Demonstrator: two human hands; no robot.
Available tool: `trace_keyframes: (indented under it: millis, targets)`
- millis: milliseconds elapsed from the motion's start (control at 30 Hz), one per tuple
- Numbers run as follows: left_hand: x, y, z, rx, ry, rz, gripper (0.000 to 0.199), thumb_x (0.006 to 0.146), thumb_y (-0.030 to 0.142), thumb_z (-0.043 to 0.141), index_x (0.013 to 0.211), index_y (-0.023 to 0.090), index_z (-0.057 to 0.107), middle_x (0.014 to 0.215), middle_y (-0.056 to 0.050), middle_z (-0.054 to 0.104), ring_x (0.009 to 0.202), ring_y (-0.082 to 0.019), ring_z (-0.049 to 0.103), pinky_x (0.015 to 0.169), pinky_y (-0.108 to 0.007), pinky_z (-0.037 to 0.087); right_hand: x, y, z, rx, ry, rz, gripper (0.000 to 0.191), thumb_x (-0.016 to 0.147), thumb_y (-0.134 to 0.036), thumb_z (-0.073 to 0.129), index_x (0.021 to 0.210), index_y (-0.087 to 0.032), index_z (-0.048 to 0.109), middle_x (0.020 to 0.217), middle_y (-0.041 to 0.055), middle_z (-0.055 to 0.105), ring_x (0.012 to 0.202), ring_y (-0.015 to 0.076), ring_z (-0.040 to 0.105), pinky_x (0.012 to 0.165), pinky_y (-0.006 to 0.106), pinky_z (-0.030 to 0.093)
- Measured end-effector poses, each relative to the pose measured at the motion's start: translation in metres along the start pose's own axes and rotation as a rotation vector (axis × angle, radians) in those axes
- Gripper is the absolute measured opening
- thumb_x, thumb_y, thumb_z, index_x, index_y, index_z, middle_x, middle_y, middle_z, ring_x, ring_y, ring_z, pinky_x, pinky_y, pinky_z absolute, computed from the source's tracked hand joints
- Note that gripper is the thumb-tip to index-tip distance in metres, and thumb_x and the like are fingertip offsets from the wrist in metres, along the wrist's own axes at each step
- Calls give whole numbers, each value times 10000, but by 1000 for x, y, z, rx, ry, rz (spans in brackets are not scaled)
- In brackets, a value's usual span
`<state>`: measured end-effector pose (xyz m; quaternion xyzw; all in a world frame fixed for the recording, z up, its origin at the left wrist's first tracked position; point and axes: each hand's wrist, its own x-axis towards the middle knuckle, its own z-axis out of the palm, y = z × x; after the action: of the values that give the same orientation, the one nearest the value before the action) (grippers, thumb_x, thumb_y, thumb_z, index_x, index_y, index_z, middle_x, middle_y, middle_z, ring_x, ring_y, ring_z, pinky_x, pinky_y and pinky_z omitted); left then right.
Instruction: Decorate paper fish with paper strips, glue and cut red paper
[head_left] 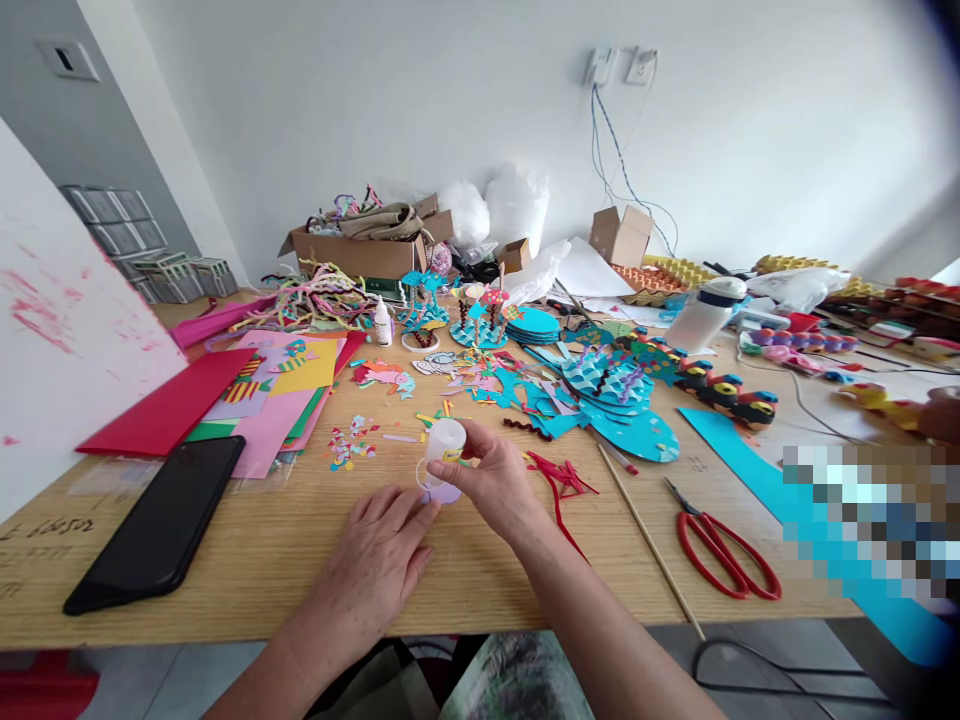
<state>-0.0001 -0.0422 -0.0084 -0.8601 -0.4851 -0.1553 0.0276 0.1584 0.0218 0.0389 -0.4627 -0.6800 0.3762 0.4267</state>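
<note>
My right hand [487, 468] grips a translucent white glue bottle [447, 437] with a bit of yellow label, its broad end up. Beneath the bottle is a small purple paper piece [444, 493] on the wooden table. My left hand [381, 545] rests on the tabletop, fingers stretched out, its fingertips at the near left edge of the purple paper. A thin white loop [419, 474] shows beside the bottle. The bottle's lower end is hidden by my right fingers, so I cannot tell whether it touches the paper.
Small paper scraps [352, 443] lie beyond my left hand, red strips [564, 475] right of my right hand. Red-handled scissors [726, 553] and a wooden stick [651, 540] are further right. A black phone [161, 520] lies left; blue paper ovals [626, 425] and another glue bottle [382, 323] are behind.
</note>
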Motion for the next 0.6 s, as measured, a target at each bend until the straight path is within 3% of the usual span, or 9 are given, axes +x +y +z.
trace_keyframes:
  millis: [200,600]
  targets:
    - [0,1,-2,-4,-3,2,347,848,214,505,1195,214,519,1172,-74,580,1081,-254,493,914,-446,418,1,-3,0,-46,29,-14,142,635,-261,694,750,-204,636,687,-22,608,669,150,516,634,253,394]
    - [1,1,-1,3,-26,-6,401,807,181,572,1203,190,514,1178,-76,577,1085,-262,486,919,-445,414,6,-2,4,153,-1,-13,141,607,-295,663,633,-207,556,631,-37,551,634,142,482,622,256,374]
